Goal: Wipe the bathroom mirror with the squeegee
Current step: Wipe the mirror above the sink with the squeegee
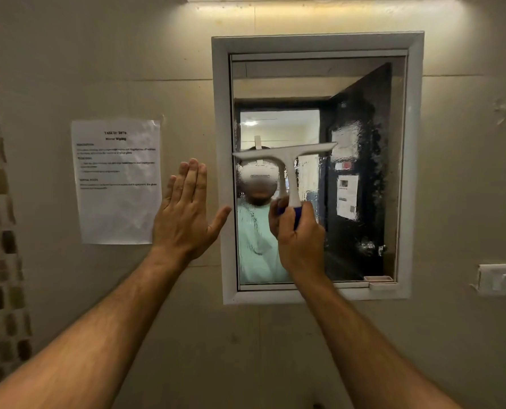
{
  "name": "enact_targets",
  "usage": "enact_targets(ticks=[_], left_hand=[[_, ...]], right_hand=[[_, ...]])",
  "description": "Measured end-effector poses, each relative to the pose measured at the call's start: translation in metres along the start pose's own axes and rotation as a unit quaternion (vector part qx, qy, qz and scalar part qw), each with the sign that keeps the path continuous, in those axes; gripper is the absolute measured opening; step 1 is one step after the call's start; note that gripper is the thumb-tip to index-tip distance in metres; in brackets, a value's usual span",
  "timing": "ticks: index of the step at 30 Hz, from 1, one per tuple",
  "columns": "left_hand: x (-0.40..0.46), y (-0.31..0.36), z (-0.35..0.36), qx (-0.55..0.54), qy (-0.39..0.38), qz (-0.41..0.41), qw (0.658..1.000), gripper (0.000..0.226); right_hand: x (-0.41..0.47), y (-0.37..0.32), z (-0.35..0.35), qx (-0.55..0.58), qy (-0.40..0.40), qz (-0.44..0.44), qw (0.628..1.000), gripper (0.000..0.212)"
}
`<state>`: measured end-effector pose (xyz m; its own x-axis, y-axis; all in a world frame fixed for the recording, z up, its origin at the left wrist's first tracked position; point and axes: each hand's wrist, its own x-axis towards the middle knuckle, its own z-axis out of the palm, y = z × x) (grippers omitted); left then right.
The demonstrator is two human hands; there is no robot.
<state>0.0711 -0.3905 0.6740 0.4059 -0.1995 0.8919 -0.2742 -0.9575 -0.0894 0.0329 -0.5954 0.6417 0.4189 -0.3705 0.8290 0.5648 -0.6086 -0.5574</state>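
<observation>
Squeegee (287, 160): white T-shaped tool, blade bar uppermost and slightly tilted, lying across the middle of the mirror (364, 84); whether the blade edge touches the glass cannot be told. Blue handle end mostly hidden inside the right hand (299, 234), whose grip is wrapped round it.
Left hand (187, 214): flat, fingers straight and together, thumb spread, held up just left of the mirror frame (220, 172); contact with the wall (98, 54) cannot be told.
Mirror: wall-mounted, white frame, glass streaked and smeared, most heavily right of centre. Reflection shows a person in a pale green top wearing a headset, partly hidden behind the squeegee, and a dark open door.
Printed sheet (117, 181): stuck to the wall left of the mirror; most text too blurred to read.
Switch plate (501, 278): far right, cut off by the frame edge.
</observation>
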Motion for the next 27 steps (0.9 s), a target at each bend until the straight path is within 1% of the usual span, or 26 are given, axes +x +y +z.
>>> enact_targets(ticks=[5,8,12,15,17,19,20,23,25,27], left_hand=[[-0.001,0.006,0.002,-0.008,0.007,-0.007,1.000,0.092],[-0.004,0.009,0.002,-0.020,0.010,-0.004,1.000,0.092],[-0.008,0.008,0.000,-0.019,0.006,0.000,1.000,0.093],[-0.011,0.009,0.000,-0.018,-0.001,-0.004,1.000,0.093],[-0.011,0.012,0.002,-0.022,0.001,-0.006,1.000,0.093],[-0.012,0.014,0.005,-0.022,0.002,-0.008,1.000,0.092],[-0.013,0.015,0.006,-0.023,0.005,-0.009,1.000,0.092],[-0.019,0.018,0.010,-0.031,0.006,-0.009,0.999,0.091],[-0.026,0.019,0.012,-0.034,0.002,-0.009,0.999,0.091],[-0.033,0.019,0.013,-0.034,-0.005,-0.006,0.999,0.092]], right_hand=[[0.020,-0.013,0.006,0.020,0.003,0.017,1.000,0.029],[-0.006,0.003,0.005,0.006,-0.013,0.028,1.000,0.032],[-0.039,0.022,0.001,0.001,-0.023,0.038,0.999,0.028],[-0.027,0.009,0.000,-0.003,0.002,0.022,1.000,0.031],[-0.010,-0.006,0.000,0.008,-0.009,0.028,1.000,0.035],[0.005,-0.017,0.002,0.050,-0.027,0.049,0.997,0.031],[0.008,-0.021,0.003,0.058,-0.024,0.052,0.997,0.032],[-0.002,-0.013,0.004,0.048,-0.018,0.053,0.997,0.037],[-0.022,0.002,0.002,0.031,-0.027,0.043,0.998,0.030],[-0.041,0.018,0.001,0.034,-0.036,0.040,0.998,0.015]])
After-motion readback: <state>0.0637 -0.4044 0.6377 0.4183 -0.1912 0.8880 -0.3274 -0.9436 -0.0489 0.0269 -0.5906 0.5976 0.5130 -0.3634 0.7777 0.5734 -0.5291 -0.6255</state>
